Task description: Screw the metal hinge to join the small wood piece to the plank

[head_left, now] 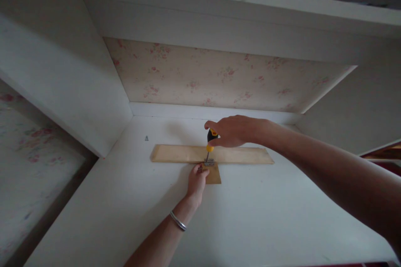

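Note:
My right hand [233, 130] grips a screwdriver [211, 139] with a black and yellow handle, held upright with its tip down on a small metal hinge [209, 161]. The hinge joins a long pale wooden strip [244, 155] and a small wooden block [214, 175], both flat on the white shelf surface [266, 208]. My left hand [197, 181], with a silver bangle on the wrist, presses on the small block's left side just beside the hinge.
A small loose screw [146, 138] lies on the shelf to the far left of the strip. Floral wallpaper [213, 77] backs the recess, with white side panels [62, 79] left and right and a white board overhead.

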Demonstrator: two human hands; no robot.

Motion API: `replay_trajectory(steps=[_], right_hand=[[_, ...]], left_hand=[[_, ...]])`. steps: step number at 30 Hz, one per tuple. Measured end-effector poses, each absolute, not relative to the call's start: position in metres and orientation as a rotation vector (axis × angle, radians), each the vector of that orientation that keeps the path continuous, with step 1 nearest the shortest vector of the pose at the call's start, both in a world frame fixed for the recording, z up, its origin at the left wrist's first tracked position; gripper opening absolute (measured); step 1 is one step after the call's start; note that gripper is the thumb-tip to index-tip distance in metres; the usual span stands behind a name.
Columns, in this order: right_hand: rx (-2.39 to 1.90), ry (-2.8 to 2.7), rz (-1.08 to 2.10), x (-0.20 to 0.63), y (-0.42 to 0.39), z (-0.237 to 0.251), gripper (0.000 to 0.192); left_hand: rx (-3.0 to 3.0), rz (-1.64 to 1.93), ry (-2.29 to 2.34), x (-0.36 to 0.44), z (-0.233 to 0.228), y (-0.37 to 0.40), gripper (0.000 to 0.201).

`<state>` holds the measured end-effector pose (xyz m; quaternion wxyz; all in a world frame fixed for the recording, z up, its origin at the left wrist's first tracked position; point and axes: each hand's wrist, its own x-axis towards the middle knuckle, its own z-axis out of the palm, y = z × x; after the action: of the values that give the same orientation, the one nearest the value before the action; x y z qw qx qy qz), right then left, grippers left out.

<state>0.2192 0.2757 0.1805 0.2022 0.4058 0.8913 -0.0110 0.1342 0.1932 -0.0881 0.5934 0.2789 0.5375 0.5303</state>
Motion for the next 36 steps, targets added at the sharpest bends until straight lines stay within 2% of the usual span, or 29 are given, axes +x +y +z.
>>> replay_trajectory(steps=[3,6,11,17,22,25,29,36], right_hand=[[1.138,2.454,0.004,0.219,0.275,0.180,0.053],[1.157,2.464,-0.005,0.219,0.273,0.179,0.060],[1.141,2.469,-0.060,0.219,0.273,0.177,0.052],[1.116,2.549,-0.137,0.222,0.276,0.178,0.064],[1.118,2.508,0.042,0.221,0.274,0.180,0.049],[1.171,2.518,0.102,0.222,0.272,0.179,0.058],[1.119,2.547,-0.012,0.224,0.272,0.177,0.056],[1.160,2.534,0.094,0.222,0.271,0.171,0.060]], left_hand=[[0.665,1.238,1.236,0.134,-0.086,0.193,0.030],[0.682,1.231,1.252,0.134,-0.086,0.194,0.030],[0.752,1.212,1.414,0.134,-0.092,0.198,0.022],[0.788,1.199,1.511,0.137,-0.096,0.204,0.022],[0.859,1.176,1.577,0.139,-0.093,0.204,0.020],[0.898,1.176,1.588,0.139,-0.092,0.204,0.021],[0.908,1.148,1.609,0.139,-0.092,0.203,0.024],[0.900,1.190,1.584,0.140,-0.091,0.199,0.029]])
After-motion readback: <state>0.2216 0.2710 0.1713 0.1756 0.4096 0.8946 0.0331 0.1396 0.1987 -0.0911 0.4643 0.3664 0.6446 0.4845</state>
